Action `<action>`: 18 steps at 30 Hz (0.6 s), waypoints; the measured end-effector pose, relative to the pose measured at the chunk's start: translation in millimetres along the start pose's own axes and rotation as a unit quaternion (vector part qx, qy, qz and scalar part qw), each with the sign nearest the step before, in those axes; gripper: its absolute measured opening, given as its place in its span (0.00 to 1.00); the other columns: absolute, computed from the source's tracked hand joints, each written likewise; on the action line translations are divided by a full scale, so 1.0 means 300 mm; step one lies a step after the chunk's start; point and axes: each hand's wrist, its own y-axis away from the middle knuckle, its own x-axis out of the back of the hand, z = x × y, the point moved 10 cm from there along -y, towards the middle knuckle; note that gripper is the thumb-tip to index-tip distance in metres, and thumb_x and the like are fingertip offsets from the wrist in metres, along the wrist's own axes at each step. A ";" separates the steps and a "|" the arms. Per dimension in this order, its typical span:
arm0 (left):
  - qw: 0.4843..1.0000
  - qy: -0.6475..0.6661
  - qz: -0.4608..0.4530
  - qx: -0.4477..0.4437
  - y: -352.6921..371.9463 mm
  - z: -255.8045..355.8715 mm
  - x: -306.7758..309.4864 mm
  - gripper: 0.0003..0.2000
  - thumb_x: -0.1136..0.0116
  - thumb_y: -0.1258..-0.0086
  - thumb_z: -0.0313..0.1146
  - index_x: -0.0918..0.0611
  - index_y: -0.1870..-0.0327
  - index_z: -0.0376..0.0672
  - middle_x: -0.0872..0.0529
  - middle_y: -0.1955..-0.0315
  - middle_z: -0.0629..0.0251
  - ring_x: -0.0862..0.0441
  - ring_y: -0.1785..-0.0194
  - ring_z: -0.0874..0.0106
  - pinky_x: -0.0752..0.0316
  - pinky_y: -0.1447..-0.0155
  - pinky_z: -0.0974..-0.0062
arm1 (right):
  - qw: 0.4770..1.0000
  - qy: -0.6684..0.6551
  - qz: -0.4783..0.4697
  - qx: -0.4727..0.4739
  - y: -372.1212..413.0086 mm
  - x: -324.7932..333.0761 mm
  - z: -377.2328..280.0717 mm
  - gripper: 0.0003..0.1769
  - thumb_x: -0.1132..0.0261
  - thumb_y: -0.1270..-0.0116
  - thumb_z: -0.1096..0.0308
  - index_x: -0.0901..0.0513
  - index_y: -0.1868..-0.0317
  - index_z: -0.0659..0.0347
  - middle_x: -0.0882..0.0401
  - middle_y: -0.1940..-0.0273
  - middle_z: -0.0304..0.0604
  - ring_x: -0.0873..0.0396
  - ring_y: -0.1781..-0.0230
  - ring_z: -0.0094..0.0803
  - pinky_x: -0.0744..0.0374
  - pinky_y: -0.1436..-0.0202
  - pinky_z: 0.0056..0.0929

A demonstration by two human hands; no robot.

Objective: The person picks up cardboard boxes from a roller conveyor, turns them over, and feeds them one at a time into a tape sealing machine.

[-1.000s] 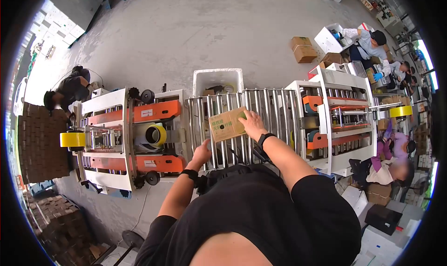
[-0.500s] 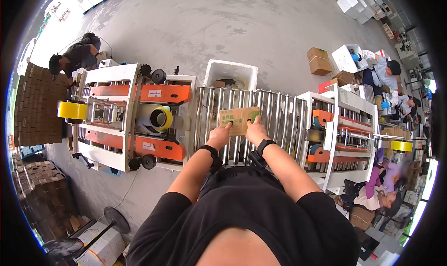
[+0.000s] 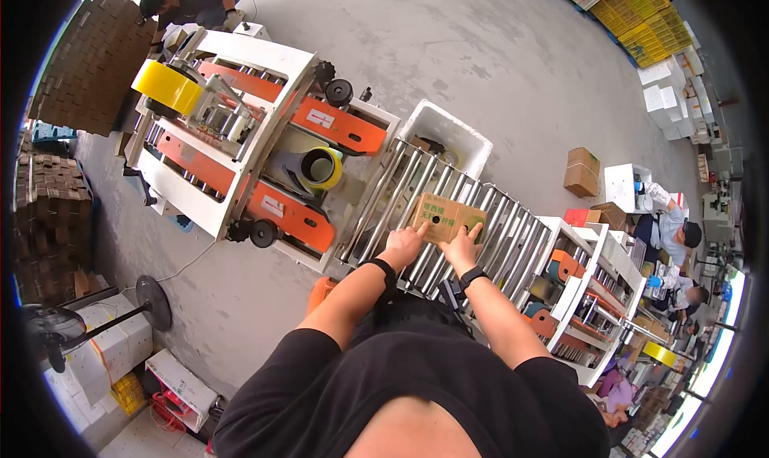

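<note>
A small cardboard box (image 3: pixel 450 216) with green printed characters and a dark round hole lies over the metal rollers of a conveyor (image 3: pixel 513 242). My left hand (image 3: pixel 404 246) is at its near left edge, index finger stretched against the cardboard. My right hand (image 3: pixel 462 250) grips the near right edge, fingers bent onto the top face. The undersides of both hands are hidden. Beyond the rollers stands a white foam bin (image 3: pixel 477 149) with some items inside.
On the left is a carton taping machine (image 3: pixel 232 161) with orange side belts and a yellow tape roll (image 3: pixel 320 168). Another such machine (image 3: pixel 589 286) stands to the right. A person (image 3: pixel 196 1) bends beside stacked flat cardboard (image 3: pixel 88 57); others work at far right. A pedestal fan (image 3: pixel 148 306) stands lower left.
My view has turned, so the conveyor now slants down to the right. Both hands stay at the box, but the fingertips sit nearer its close edge, uncovering the hole.
</note>
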 end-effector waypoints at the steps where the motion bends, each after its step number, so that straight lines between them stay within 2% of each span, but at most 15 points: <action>1: 1.000 0.006 -0.007 -0.005 -0.003 0.001 0.011 0.24 0.55 0.37 0.31 0.40 0.38 0.54 0.20 0.62 0.59 0.20 0.57 0.62 0.27 0.57 0.65 | 1.000 -0.016 0.022 0.015 0.019 0.011 -0.011 0.38 0.33 0.54 0.59 0.36 0.45 0.69 0.66 0.33 0.65 0.49 0.37 0.66 0.47 0.36 0.55; 4: 0.999 -0.015 -0.027 -0.009 -0.025 -0.009 -0.006 0.31 0.49 0.40 0.30 0.45 0.35 0.54 0.21 0.62 0.60 0.21 0.57 0.64 0.29 0.57 0.66 | 0.999 -0.035 0.037 0.014 0.032 0.006 -0.004 0.37 0.33 0.55 0.60 0.34 0.46 0.69 0.65 0.34 0.66 0.49 0.37 0.65 0.46 0.36 0.54; 5: 0.998 -0.044 0.028 -0.027 -0.010 -0.003 0.020 0.22 0.54 0.37 0.32 0.39 0.40 0.54 0.20 0.64 0.59 0.19 0.59 0.64 0.27 0.59 0.66 | 0.998 -0.046 0.035 0.012 0.039 0.004 -0.006 0.36 0.33 0.55 0.60 0.33 0.47 0.69 0.65 0.33 0.65 0.49 0.37 0.64 0.46 0.36 0.54; 8: 0.997 -0.044 0.017 -0.057 0.008 -0.009 0.011 0.22 0.54 0.37 0.32 0.38 0.40 0.55 0.20 0.65 0.59 0.19 0.60 0.64 0.27 0.60 0.67 | 0.996 -0.086 0.030 0.003 0.063 -0.007 -0.010 0.33 0.33 0.56 0.62 0.30 0.49 0.69 0.65 0.33 0.63 0.48 0.37 0.63 0.45 0.36 0.53; 10: 0.997 -0.037 0.035 -0.058 0.028 -0.019 0.013 0.19 0.54 0.37 0.33 0.35 0.44 0.50 0.19 0.67 0.60 0.18 0.62 0.64 0.27 0.61 0.68 | 0.993 -0.117 0.023 -0.004 0.070 -0.028 -0.012 0.31 0.33 0.57 0.63 0.28 0.51 0.68 0.64 0.33 0.61 0.46 0.38 0.62 0.44 0.36 0.52; 14: 0.999 -0.030 0.017 -0.022 0.080 -0.093 -0.007 0.11 0.54 0.38 0.33 0.30 0.55 0.42 0.17 0.73 0.61 0.17 0.67 0.65 0.27 0.62 0.69 | 0.970 -0.054 0.069 0.226 0.057 -0.043 -0.225 0.26 0.33 0.59 0.66 0.24 0.55 0.65 0.57 0.33 0.58 0.50 0.36 0.58 0.42 0.36 0.47; 15: 0.999 -0.015 0.042 0.002 0.096 -0.130 -0.004 0.08 0.54 0.39 0.33 0.29 0.61 0.41 0.16 0.76 0.61 0.17 0.69 0.65 0.26 0.63 0.69 | 0.965 -0.074 0.050 0.246 0.052 -0.059 -0.267 0.27 0.31 0.60 0.66 0.23 0.56 0.66 0.56 0.33 0.58 0.53 0.34 0.58 0.43 0.35 0.46; 16: 0.999 -0.007 0.038 0.027 0.115 -0.167 -0.004 0.09 0.54 0.39 0.32 0.28 0.60 0.40 0.17 0.74 0.61 0.17 0.68 0.64 0.27 0.63 0.68 | 0.953 -0.060 0.059 0.292 0.060 -0.045 -0.335 0.30 0.29 0.61 0.67 0.24 0.53 0.64 0.58 0.33 0.56 0.55 0.34 0.60 0.44 0.34 0.44; 18: 0.992 0.003 0.091 0.085 0.151 -0.245 0.023 0.10 0.53 0.40 0.32 0.28 0.59 0.40 0.17 0.73 0.60 0.18 0.67 0.64 0.28 0.61 0.66 | 0.950 -0.105 0.022 0.293 0.064 -0.039 -0.426 0.33 0.28 0.61 0.70 0.26 0.49 0.60 0.59 0.32 0.54 0.57 0.34 0.61 0.44 0.33 0.44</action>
